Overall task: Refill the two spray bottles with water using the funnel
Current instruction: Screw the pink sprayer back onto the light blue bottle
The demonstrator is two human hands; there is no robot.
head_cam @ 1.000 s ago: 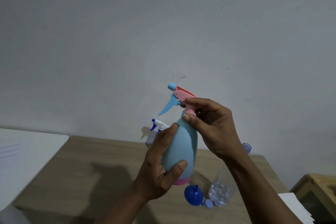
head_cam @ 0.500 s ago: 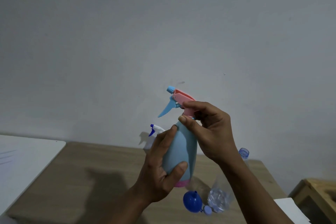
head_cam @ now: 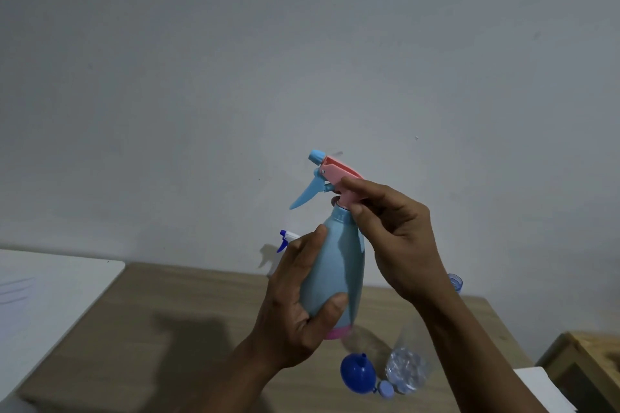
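The table (head_cam: 161, 305) fills the lower frame. Its far edge meets the wall (head_cam: 201, 77), and its left edge runs along a white surface (head_cam: 50, 295). At lower right the table ends short of a wooden stand (head_cam: 590, 365). A wide stretch of bare wood lies at lower left of centre, under the arms' shadow.

The bottle (head_cam: 335, 265) is held in the air at centre frame, above the table. Its long axis is close to upright, with the pink base down. Its spray head (head_cam: 335, 174) points its nozzle to the upper left, and the trigger slants down-left.

The left hand (head_cam: 295, 308) wraps the lower body from the left, with the thumb curled across the front near the base. The right hand (head_cam: 396, 238) pinches the pink stem of the spray head between its thumb and curled fingers. Whether the head is screwed tight cannot be told.

Of the second sprayer (head_cam: 287, 238) only the white-and-blue nozzle shows — the left hand hides the rest. The funnel (head_cam: 357, 374) lies at lower centre-right, spout toward the top of the frame. A small cap (head_cam: 385, 390) lies just beside it. The clear water bottle (head_cam: 406, 369) next to them is hard to make out, and the right forearm crosses its upper part. A blue ring (head_cam: 454, 282) shows right of that wrist — what it belongs to cannot be told.
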